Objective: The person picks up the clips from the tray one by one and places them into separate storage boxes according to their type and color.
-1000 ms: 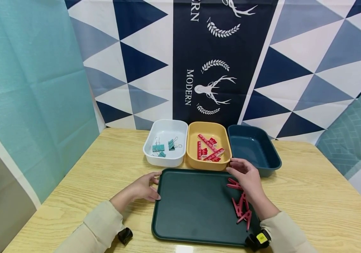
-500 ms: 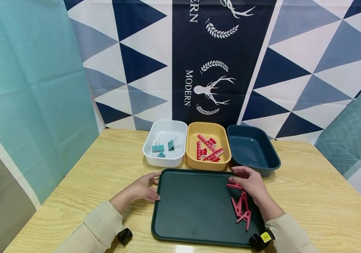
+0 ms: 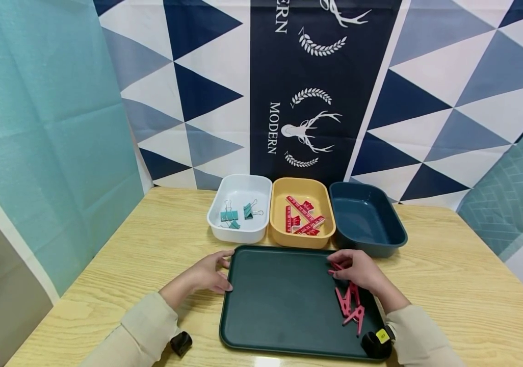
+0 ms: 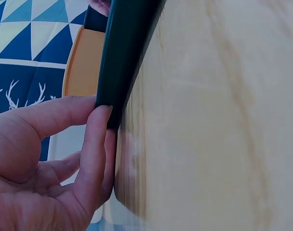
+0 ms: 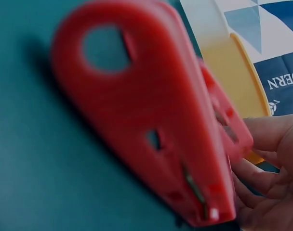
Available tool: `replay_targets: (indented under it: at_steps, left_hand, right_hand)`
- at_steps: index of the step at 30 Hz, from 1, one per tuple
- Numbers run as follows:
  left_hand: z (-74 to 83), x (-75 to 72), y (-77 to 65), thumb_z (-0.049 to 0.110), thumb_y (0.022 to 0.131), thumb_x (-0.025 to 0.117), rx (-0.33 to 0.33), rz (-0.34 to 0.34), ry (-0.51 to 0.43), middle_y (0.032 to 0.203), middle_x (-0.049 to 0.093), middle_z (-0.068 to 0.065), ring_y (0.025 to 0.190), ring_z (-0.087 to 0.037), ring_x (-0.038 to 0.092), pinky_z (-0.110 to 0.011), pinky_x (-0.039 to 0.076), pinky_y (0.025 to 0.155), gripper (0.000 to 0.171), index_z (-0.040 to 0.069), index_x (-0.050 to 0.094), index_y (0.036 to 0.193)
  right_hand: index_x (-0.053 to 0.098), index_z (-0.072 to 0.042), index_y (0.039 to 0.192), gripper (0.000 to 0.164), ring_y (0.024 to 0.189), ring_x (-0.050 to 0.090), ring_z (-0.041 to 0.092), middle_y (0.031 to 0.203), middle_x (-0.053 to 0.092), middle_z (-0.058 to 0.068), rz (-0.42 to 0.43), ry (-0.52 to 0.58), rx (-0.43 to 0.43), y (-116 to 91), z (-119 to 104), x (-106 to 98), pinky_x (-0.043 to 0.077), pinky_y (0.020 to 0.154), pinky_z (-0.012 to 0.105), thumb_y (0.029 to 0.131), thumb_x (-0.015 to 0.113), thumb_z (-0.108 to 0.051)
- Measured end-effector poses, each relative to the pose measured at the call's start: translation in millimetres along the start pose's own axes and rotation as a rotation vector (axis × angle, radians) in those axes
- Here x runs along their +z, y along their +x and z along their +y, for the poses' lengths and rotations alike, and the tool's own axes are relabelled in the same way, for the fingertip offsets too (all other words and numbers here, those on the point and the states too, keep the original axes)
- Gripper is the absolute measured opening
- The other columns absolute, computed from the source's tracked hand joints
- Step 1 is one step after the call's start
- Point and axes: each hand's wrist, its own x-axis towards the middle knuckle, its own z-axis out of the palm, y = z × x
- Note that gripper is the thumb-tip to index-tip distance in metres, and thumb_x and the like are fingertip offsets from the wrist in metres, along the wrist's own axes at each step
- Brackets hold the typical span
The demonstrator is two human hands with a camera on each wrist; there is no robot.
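A dark green tray (image 3: 284, 300) lies on the table, with several red clothespins (image 3: 345, 300) along its right side. My left hand (image 3: 206, 272) touches the tray's left edge near the far corner; in the left wrist view its thumb and fingers (image 4: 91, 149) meet the rim. Over the tray's far right part, my right hand (image 3: 358, 270) has its thumb and fingers around the farthest clothespin (image 3: 336, 266), partly hiding it. In the right wrist view, one clothespin (image 5: 146, 96) looms large and blurred, and the fingertips meet another clothespin (image 5: 233, 130) behind it.
Behind the tray stand three bins side by side: a white bin (image 3: 215, 229) with teal binder clips (image 3: 229, 215), a yellow bin (image 3: 284, 238) with red ruler-like clips (image 3: 306, 219), and a dark blue bin (image 3: 364, 219). A patterned cloth (image 3: 215, 92) hangs behind them.
My right hand has moved from the yellow bin's front corner down and toward me, onto the farthest clothespin. The left hand has stayed at the tray's edge.
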Motion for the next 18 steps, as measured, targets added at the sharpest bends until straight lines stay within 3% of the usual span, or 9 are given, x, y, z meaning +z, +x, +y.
replay_targets:
  at_steps: [8,18]
  left_hand:
    - [-0.4,-0.7,0.2,-0.019,0.069,0.069,-0.002,-0.003,-0.003,0.116,0.044,-0.017,0.085,-0.024,0.062,-0.039,0.057,0.064,0.087,0.004,0.03,0.144]
    - [-1.1,-1.2,1.7,-0.019,0.069,0.069,0.0,-0.013,-0.005,0.116,0.043,-0.017,0.085,-0.024,0.061,-0.038,0.057,0.065,0.087,0.004,0.03,0.144]
  right_hand:
    - [0.068,0.001,0.103,0.021,0.072,0.056,0.019,0.09,0.065,0.009,0.016,0.098,0.06,-0.7,-2.6,0.7,0.052,0.061,0.028,0.081,0.068,-0.001]
    - [0.062,0.004,0.111,0.026,0.084,0.059,0.018,0.101,0.065,0.011,0.069,0.399,0.185,-1.0,-5.6,-5.9,0.054,0.078,0.029,0.09,0.058,-0.01]
